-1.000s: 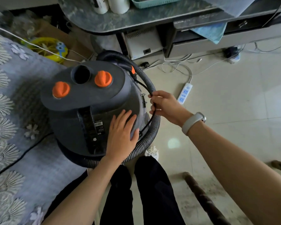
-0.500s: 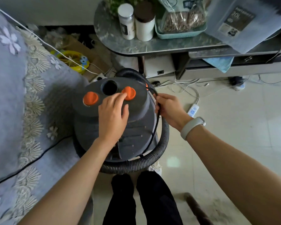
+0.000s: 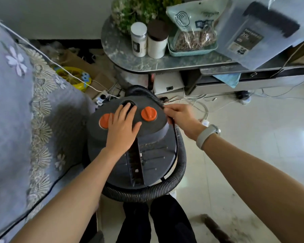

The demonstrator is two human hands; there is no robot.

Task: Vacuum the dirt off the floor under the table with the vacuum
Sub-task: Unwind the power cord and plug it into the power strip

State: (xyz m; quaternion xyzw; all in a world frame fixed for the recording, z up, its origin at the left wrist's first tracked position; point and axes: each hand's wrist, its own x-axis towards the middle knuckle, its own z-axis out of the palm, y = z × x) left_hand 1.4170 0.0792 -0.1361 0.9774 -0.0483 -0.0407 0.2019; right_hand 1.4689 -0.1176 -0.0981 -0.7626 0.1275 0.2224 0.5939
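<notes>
A grey drum vacuum (image 3: 147, 155) with two orange knobs on its lid stands on the floor in front of my legs. Its black ribbed hose (image 3: 177, 172) is coiled round the body. My left hand (image 3: 123, 127) lies flat on the lid between the knobs, fingertips reaching the round hole at the top. At the lid's right edge my right hand (image 3: 181, 118) grips a thin black cord (image 3: 172, 122) beside the hose. Dirt (image 3: 240, 227) is scattered on the pale tile floor at the bottom right.
A bed with a grey lace cover (image 3: 25, 128) fills the left. Behind the vacuum stands a marble-topped table (image 3: 123, 55) with jars, a tray and bags. White cables and a power strip (image 3: 204, 122) lie on the floor. A dark wooden leg (image 3: 216, 228) crosses the bottom right.
My left hand slid up the vacuum from its front side to the lid between the knobs. My right hand moved up along the cord. The view rose toward the table top.
</notes>
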